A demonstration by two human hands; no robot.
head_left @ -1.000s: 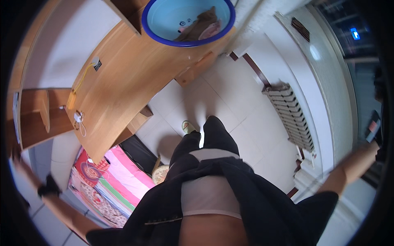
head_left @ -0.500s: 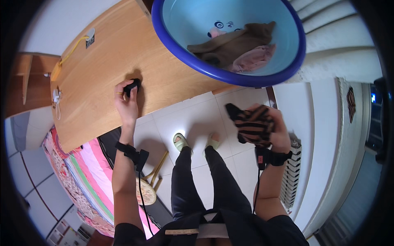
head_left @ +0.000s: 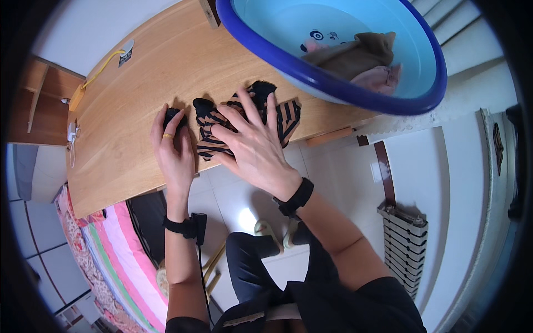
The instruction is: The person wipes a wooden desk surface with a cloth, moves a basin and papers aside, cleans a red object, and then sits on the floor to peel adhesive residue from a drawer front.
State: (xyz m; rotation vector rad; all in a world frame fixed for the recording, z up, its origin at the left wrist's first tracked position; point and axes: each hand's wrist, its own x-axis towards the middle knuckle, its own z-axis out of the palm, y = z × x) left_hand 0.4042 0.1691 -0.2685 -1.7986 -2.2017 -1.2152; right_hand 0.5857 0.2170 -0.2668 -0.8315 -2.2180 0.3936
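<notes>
My left hand (head_left: 174, 150) rests on the wooden table, its fingers curled round a small black bundle (head_left: 176, 120) that looks like cloth. Just to its right lies crumpled black-and-brown striped cloth (head_left: 288, 119), apparently socks with plain black ends. My right hand (head_left: 252, 139) lies over this cloth with its fingers spread, pressing it against the tabletop. The palm and fingers hide the middle of the cloth. Both wrists wear black straps.
At the table's (head_left: 133, 127) far right stands a blue basin (head_left: 327, 89) holding brown and pink cloth. A yellow cable (head_left: 102, 66) runs along the far left. Beyond the front edge are the tiled floor, a striped bed (head_left: 119, 238) and a radiator (head_left: 405, 250).
My right hand has carried the striped cloth from beyond the table's front edge onto the tabletop and spread its fingers over it. My left hand remains at the black bundle.
</notes>
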